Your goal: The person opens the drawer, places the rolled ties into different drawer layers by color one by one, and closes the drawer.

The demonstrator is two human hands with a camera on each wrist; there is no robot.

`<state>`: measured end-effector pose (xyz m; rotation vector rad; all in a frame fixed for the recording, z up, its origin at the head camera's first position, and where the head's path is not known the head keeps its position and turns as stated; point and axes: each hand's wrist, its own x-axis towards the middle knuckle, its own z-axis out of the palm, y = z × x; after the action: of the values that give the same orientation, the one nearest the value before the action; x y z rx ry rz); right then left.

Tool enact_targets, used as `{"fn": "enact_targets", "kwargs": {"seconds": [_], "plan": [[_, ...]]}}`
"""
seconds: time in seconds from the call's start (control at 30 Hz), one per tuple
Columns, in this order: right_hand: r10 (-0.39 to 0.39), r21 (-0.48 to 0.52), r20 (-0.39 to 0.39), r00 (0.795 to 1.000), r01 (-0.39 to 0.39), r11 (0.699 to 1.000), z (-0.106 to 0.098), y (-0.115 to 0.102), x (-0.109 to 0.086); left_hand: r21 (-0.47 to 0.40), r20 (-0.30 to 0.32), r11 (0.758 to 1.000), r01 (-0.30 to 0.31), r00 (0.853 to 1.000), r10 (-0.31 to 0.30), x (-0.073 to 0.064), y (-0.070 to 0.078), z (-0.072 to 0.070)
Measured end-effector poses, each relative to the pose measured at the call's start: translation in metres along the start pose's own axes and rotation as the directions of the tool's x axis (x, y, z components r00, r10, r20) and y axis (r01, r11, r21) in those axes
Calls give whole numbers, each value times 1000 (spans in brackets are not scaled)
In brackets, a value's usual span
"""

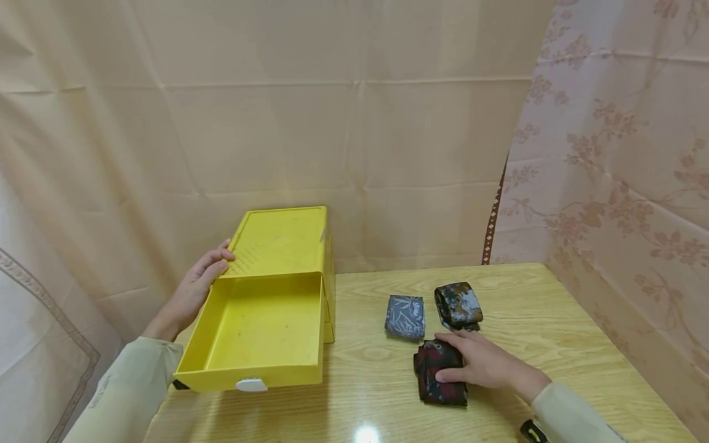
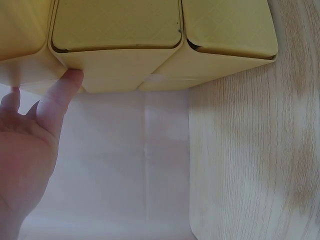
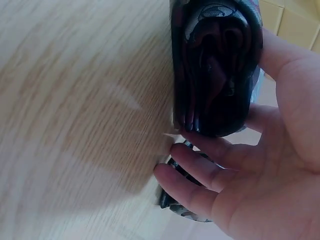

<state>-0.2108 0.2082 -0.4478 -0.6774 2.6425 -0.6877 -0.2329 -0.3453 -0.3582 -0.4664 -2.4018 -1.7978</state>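
A yellow drawer unit [image 1: 279, 240] stands at the left of the table, its top drawer [image 1: 249, 377] pulled out toward me. My left hand [image 1: 191, 292] rests on the unit's left edge, fingers over the top. In the left wrist view the thumb [image 2: 62, 97] presses flat on the yellow side. To the right, my right hand [image 1: 487, 363] grips a folded dark red and black patterned cloth [image 1: 437, 387] between thumb and fingers. The cloth [image 3: 217, 70] touches the table or sits very close to it. Its underside is hidden.
Behind the gripped cloth lie a folded grey leaf-patterned cloth [image 1: 405, 317] and a folded brown-and-grey patterned cloth [image 1: 460, 304]. A white handle [image 1: 252, 385] sticks out from the drawer front. Beige curtains [image 1: 354, 123] hang behind the wooden table [image 1: 376, 381].
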Motion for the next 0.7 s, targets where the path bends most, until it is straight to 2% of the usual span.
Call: {"fn": "enact_targets", "kwargs": {"seconds": [0.4, 0.7], "plan": [[27, 16, 1, 1000, -27, 1000, 0, -3, 1, 4, 3, 1000, 4, 1000, -4, 1, -1, -2], [62, 31, 37, 997, -63, 998, -5, -6, 5, -4, 5, 1000, 10, 1000, -10, 0, -1, -2]]}}
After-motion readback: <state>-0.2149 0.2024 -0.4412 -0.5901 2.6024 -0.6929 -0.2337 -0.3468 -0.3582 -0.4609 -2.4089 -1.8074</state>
